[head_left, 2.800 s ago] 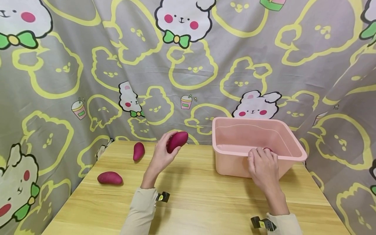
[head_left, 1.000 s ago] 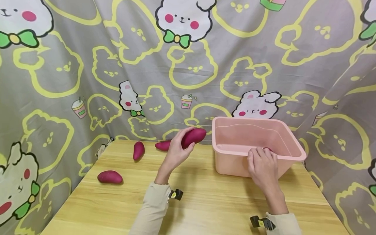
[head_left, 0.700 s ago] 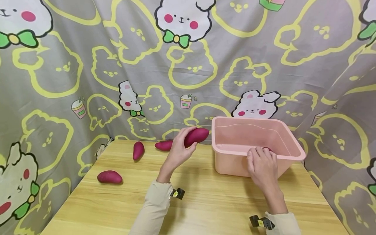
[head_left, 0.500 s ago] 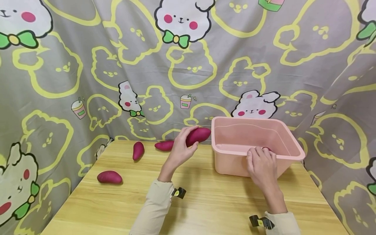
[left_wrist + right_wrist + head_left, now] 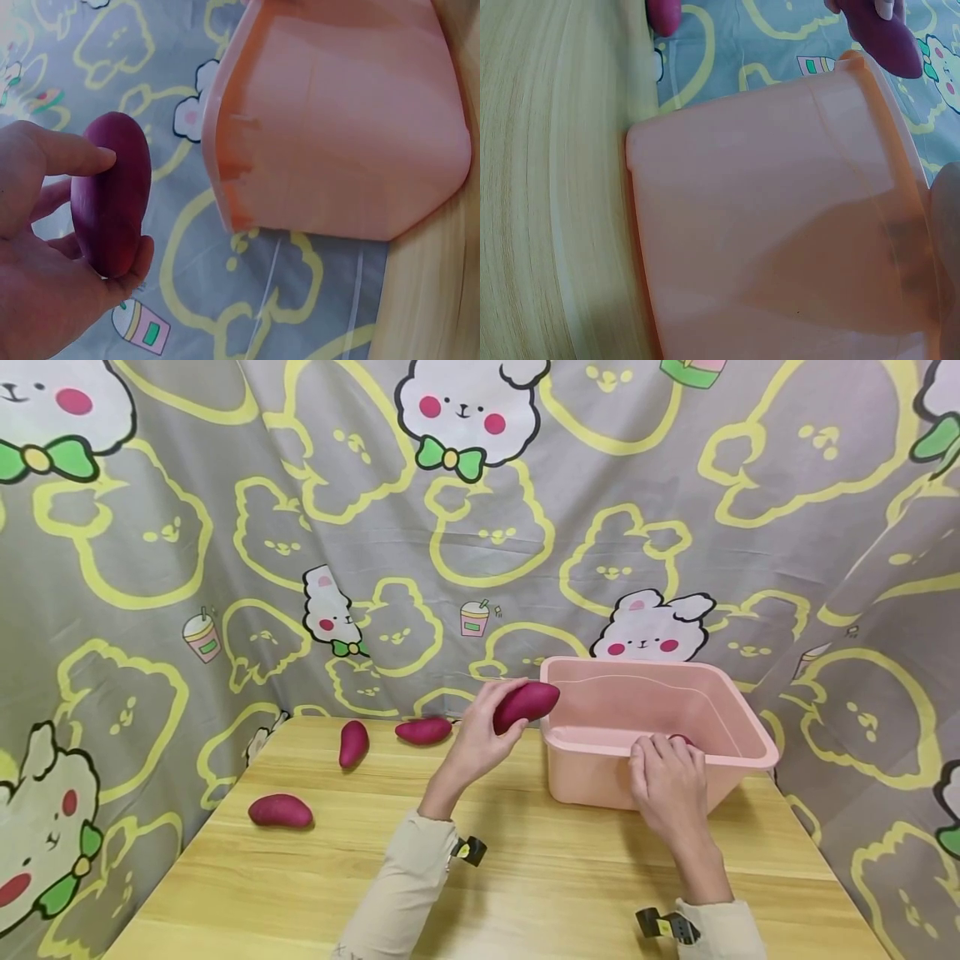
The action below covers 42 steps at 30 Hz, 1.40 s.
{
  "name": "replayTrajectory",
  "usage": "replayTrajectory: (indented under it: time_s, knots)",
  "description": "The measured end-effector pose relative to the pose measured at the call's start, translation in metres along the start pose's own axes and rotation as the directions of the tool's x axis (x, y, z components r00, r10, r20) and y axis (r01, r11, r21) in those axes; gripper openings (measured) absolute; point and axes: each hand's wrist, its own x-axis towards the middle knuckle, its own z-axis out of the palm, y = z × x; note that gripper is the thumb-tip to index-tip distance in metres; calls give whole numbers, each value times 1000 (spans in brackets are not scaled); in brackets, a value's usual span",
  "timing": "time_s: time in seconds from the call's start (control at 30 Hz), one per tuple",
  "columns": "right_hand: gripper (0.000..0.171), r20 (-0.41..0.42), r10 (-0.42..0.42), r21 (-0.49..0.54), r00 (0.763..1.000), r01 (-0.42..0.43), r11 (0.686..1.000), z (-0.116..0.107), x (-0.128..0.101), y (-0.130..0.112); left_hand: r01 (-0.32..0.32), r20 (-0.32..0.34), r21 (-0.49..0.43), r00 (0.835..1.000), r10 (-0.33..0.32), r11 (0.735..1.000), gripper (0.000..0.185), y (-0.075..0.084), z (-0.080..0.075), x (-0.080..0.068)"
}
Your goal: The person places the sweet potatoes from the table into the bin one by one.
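Between thumb and fingers of the left hand [image 5: 480, 739], a purple sweet potato [image 5: 525, 705] is held in a light grip, hovering just at the left rim of the pink plastic basin [image 5: 738, 756]. Held so lightly, it could slip or clip the rim and roll off. The right hand [image 5: 670, 785] curls over the basin's near edge, steadying it. Three more sweet potatoes [image 5: 280, 811] lie on the wooden counter [image 5: 540, 877], backed by a cartoon-bunny cloth [image 5: 225, 527].
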Motion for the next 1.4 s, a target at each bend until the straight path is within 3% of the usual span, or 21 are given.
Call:
replayTrajectory:
  time_s: [0.5,1.0,1.4]
  knots:
    - [29,-7,-1,2,1000,1,1000,0,1,0,-18,56,14,998,17,1000,59,14,15,14]
    - [28,-4,-9,3,1000,9,1000,0,-1,-2,-20,144,33,989,15,999,55,23,21,32]
    - [29,-12,-7,2,1000,7,1000,-1,0,-2,-38,188,27,982,32,999,55,28,35,37]
